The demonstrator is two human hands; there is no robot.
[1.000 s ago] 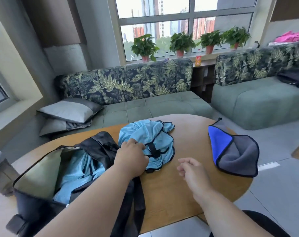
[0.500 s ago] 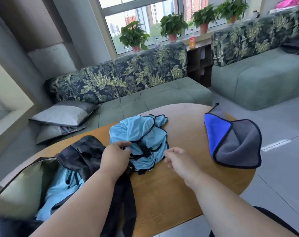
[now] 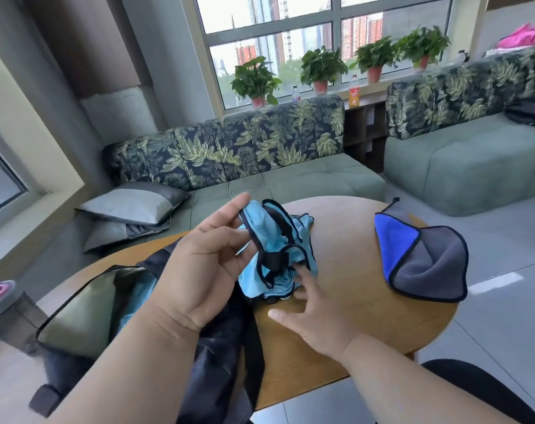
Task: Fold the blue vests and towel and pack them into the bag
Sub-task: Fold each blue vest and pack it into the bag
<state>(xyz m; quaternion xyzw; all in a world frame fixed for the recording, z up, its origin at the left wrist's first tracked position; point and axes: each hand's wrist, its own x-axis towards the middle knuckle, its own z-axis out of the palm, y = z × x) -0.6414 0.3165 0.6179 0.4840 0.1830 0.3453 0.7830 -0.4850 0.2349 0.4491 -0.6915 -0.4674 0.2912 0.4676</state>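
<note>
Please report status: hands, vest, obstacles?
Left hand lifts light blue mesh vest. Right hand open, touching it. Black bag open. Nothing blocking.

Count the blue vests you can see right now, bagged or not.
2. One light blue vest is bunched on the table, pinched by the left hand and touched by the right hand. A second shows inside the open bag. Others may lie hidden beneath it.

Round wooden table (image 3: 351,325) bears vest (image 3: 278,240), towel (image 3: 425,264), bag (image 3: 85,319).
</note>
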